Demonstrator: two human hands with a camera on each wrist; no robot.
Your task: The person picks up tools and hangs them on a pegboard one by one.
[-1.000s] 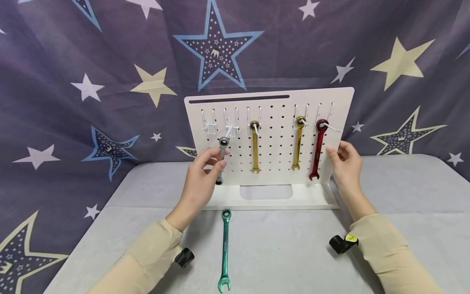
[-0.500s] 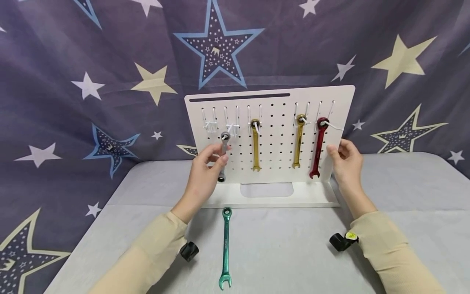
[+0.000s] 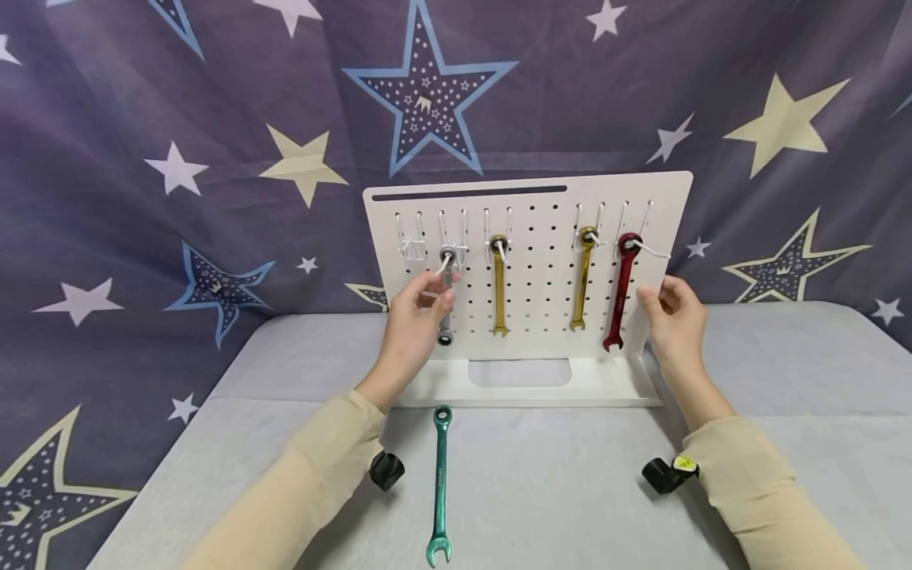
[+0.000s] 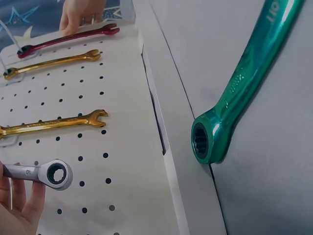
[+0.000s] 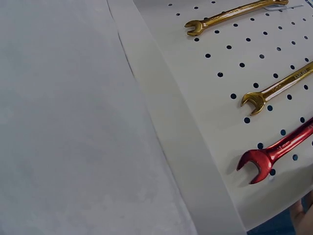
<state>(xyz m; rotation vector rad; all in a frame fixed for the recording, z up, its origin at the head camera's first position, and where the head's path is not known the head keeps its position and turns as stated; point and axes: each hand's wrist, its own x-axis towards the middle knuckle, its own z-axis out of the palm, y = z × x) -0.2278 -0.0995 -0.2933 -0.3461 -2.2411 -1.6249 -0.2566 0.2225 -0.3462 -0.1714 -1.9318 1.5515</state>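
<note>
Silver wrench [image 3: 446, 321], head view: ring now round a white hook [image 3: 443, 263], higher than a second ago.
Left hand [image 3: 415, 324]: grip pinched on its shank.
Right hand [image 3: 677, 324]: grip clamped on pegboard [image 3: 620, 186] edge, as before.
Left wrist view: green wrench [image 4: 239, 88] on the bench [image 4: 274, 171].
Right wrist view: red wrench [image 5: 276, 152] hanging.
</note>
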